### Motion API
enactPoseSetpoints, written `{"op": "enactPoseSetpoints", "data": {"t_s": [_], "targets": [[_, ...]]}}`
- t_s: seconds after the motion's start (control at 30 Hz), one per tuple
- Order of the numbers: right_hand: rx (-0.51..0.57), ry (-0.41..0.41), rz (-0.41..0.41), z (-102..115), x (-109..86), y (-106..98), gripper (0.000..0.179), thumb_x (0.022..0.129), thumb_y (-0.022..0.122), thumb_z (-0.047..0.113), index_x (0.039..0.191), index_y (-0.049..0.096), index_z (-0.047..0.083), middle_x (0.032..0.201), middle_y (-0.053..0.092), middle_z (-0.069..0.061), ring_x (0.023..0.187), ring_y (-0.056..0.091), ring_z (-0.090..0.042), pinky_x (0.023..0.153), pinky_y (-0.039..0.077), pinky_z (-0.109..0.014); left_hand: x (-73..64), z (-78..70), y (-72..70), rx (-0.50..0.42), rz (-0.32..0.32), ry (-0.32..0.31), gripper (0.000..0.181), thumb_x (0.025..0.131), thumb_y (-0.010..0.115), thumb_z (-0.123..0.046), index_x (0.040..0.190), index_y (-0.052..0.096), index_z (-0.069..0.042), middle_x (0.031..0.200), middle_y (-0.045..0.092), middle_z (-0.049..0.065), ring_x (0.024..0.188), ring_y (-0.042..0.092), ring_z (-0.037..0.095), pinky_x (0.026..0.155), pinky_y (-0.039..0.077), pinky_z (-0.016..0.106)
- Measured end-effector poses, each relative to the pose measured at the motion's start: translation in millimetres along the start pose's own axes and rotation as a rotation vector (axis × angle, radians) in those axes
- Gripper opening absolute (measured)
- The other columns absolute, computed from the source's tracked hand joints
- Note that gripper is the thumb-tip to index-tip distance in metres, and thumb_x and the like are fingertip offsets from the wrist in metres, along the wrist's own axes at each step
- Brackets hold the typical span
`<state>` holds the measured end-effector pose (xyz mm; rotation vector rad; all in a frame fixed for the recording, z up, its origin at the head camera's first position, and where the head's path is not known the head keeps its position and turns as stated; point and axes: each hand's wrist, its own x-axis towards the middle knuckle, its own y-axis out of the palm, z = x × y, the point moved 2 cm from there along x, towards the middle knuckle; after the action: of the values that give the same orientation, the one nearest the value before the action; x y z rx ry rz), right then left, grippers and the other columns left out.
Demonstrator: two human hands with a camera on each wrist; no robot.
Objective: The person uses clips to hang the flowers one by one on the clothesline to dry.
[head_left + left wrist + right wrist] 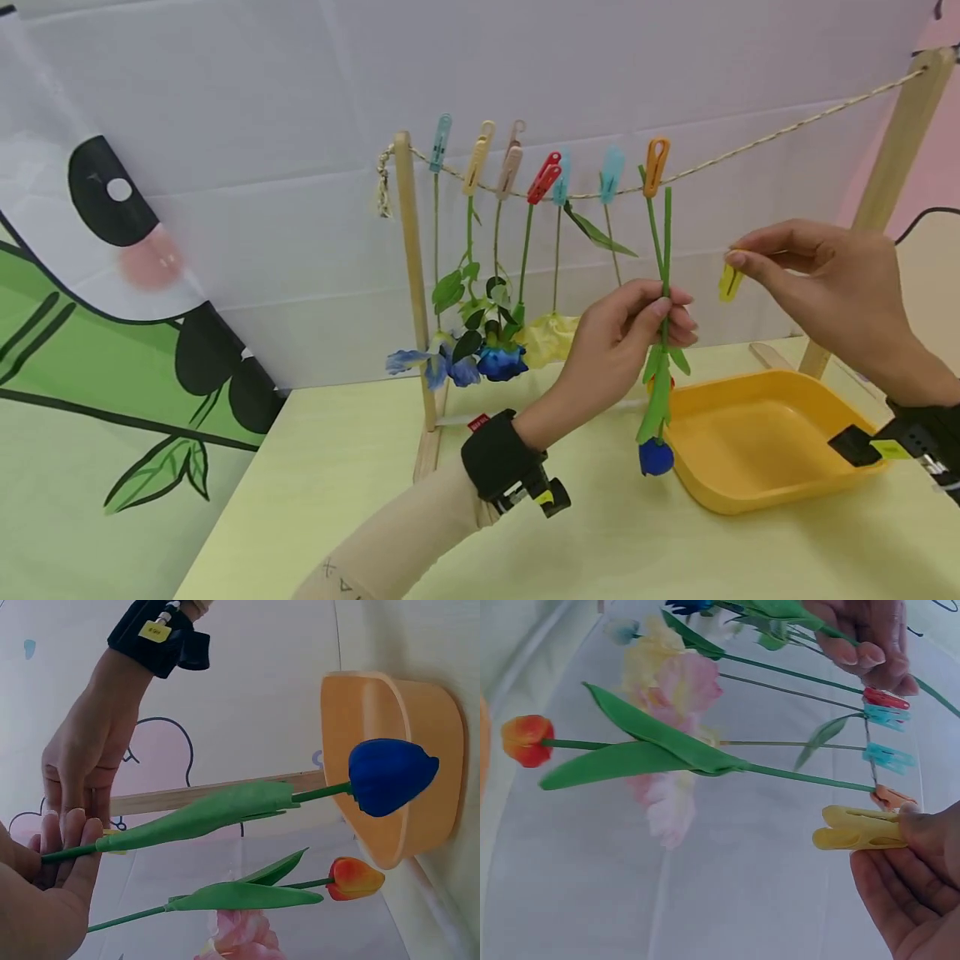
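Observation:
My left hand [607, 333] pinches the green stem of a blue artificial tulip [656, 457], which hangs head down in front of the rope. Its bare stem end points up near an orange clothespin [656, 167]. To the right, my right hand [847, 292] pinches a yellow clothespin [729, 283] between thumb and fingers; in the right wrist view the same clothespin [859, 829] shows its rounded end. An orange-red tulip [527, 741] hangs from the orange clothespin, mostly hidden behind the blue one in the head view.
A rope [802, 125] runs between two wooden posts, the left one [411, 275] nearer the pegged flowers. Several clothespins hold blue, yellow and pink flowers along its left part. A yellow-orange basin [772, 496] stands on the table below my right hand.

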<state>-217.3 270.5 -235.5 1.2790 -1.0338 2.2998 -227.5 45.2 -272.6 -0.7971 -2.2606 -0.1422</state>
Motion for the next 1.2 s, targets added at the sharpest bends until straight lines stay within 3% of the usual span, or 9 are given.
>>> {"op": "enactPoseSetpoints", "data": {"t_s": [0.1, 0.23, 0.47, 0.57, 0.67, 0.83, 1.0, 1.2], "targets": [[0.025, -0.003, -0.03, 4.4, 18.9, -8.0, 0.012, 0.09, 0.078, 0.002, 0.102, 0.08, 0.002, 0.094, 0.074, 0.015, 0.083, 0.066, 0.013, 0.076, 0.047, -0.004, 8.4, 5.6, 5.6, -0.028, -0.01, -0.009, 0.023, 0.108, 0.043, 0.003, 0.121, 0.058, 0.015, 0.102, 0.064, 0.032, 0.095, 0.067, 0.044, 0.089, 0.06, 0.036], [0.056, 0.006, -0.042, 8.1, 47.5, -15.6, 0.015, 0.093, 0.076, 0.005, 0.106, 0.078, -0.001, 0.094, 0.07, 0.026, 0.081, 0.067, 0.009, 0.074, 0.048, -0.006, 21.4, 11.4, 10.7, 0.001, -0.041, -0.031, 0.022, 0.108, 0.043, 0.003, 0.12, 0.057, 0.015, 0.103, 0.064, 0.033, 0.097, 0.068, 0.045, 0.089, 0.059, 0.033], [0.11, 0.043, -0.087, 9.9, 91.3, -17.4, 0.023, 0.096, 0.074, 0.013, 0.115, 0.076, 0.0, 0.102, 0.07, 0.024, 0.091, 0.067, 0.006, 0.087, 0.049, -0.01, 43.4, 26.4, 20.5, -0.001, -0.123, -0.089, 0.024, 0.109, 0.041, 0.001, 0.121, 0.057, 0.014, 0.106, 0.065, 0.031, 0.098, 0.068, 0.044, 0.088, 0.058, 0.027], [0.16, 0.093, -0.078, 8.9, 103.9, -13.7, 0.023, 0.096, 0.073, 0.016, 0.117, 0.077, 0.006, 0.103, 0.072, 0.021, 0.092, 0.067, 0.005, 0.088, 0.048, -0.01, 50.3, 34.4, 22.1, 0.065, -0.14, -0.121, 0.023, 0.11, 0.04, -0.001, 0.122, 0.057, 0.01, 0.105, 0.066, 0.026, 0.097, 0.071, 0.035, 0.087, 0.057, 0.022], [0.212, 0.137, -0.051, 7.1, 112.6, -9.1, 0.024, 0.097, 0.073, 0.018, 0.118, 0.077, 0.01, 0.105, 0.073, 0.019, 0.093, 0.067, 0.004, 0.088, 0.047, -0.009, 57.8, 39.3, 21.3, 0.129, -0.179, -0.161, 0.023, 0.111, 0.039, -0.002, 0.122, 0.057, 0.008, 0.104, 0.068, 0.021, 0.096, 0.072, 0.027, 0.086, 0.056, 0.018], [0.291, 0.137, -0.024, 3.9, 118.5, -3.2, 0.025, 0.095, 0.074, 0.014, 0.117, 0.076, 0.003, 0.102, 0.074, 0.016, 0.092, 0.069, -0.001, 0.093, 0.049, -0.012, 70.1, 42.1, 20.4, 0.176, -0.242, -0.212, 0.021, 0.11, 0.041, -0.002, 0.119, 0.058, 0.004, 0.1, 0.07, 0.015, 0.091, 0.073, 0.019, 0.082, 0.056, 0.016], [0.347, 0.129, -0.012, 0.2, 119.6, 1.7, 0.024, 0.095, 0.074, 0.01, 0.115, 0.075, -0.004, 0.097, 0.075, 0.009, 0.087, 0.071, -0.006, 0.087, 0.051, -0.012, 75.5, 43.7, 23.9, 0.178, -0.239, -0.252, 0.02, 0.11, 0.041, -0.003, 0.119, 0.059, 0.003, 0.099, 0.07, 0.013, 0.089, 0.072, 0.015, 0.081, 0.056, 0.015], [0.428, 0.134, 0.018, -1.3, 122.2, 6.3, 0.024, 0.095, 0.073, 0.007, 0.113, 0.073, -0.009, 0.095, 0.075, 0.003, 0.084, 0.073, -0.01, 0.084, 0.053, -0.013, 77.5, 44.5, 24.5, 0.165, -0.227, -0.256, 0.021, 0.11, 0.041, -0.002, 0.119, 0.058, 0.004, 0.101, 0.069, 0.014, 0.091, 0.072, 0.016, 0.082, 0.056, 0.016]]}}
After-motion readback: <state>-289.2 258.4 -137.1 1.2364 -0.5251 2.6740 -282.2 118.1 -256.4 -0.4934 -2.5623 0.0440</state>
